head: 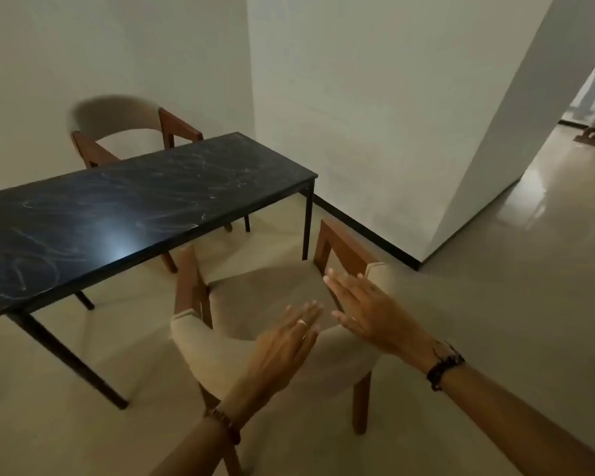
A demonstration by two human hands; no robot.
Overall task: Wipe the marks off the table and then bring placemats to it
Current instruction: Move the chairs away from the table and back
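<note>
A black rectangular table on thin metal legs stands to the left, its top covered in pale chalky swirl marks. My left hand and my right hand are both stretched out in front of me with straight fingers, holding nothing. They hover above the near chair, to the right of the table and apart from it. A ring shows on my left hand and a dark bracelet on each wrist. No cloth or placemat is in view.
A beige upholstered chair with wooden arms stands right below my hands, beside the table. A second matching chair sits behind the table at the wall. A white wall corner juts out at right, with a glossy hallway floor beyond.
</note>
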